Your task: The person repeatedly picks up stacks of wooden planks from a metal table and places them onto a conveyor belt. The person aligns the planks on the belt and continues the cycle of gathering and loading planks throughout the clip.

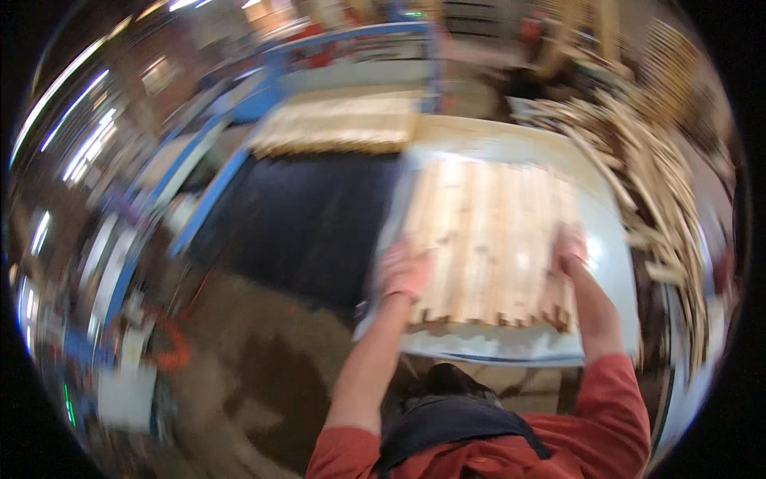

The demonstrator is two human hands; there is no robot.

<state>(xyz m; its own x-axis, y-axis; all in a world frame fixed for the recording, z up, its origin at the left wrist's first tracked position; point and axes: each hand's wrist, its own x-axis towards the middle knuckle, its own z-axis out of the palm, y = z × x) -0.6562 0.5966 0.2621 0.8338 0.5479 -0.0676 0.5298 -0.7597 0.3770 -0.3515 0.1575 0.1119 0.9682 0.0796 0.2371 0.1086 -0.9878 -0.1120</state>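
Observation:
A row of pale wooden strips [488, 239] lies side by side on a light, smooth tabletop [604, 221] in front of me. Their near ends are uneven. My left hand [407, 269], in what looks like a pink glove, grips the left edge of the row. On the opposite edge my right hand [570, 242], gloved the same way, presses against the outermost strips. The row is held between both hands. Motion blur hides the fingers' exact placing.
Left of the table is a dark conveyor-like surface [299, 215] with a blue frame [209, 203]. More wooden strips [341, 120] lie side by side at its far end. Loose wooden offcuts [646, 161] are heaped beyond the table's right edge. An orange object [172, 347] is at lower left.

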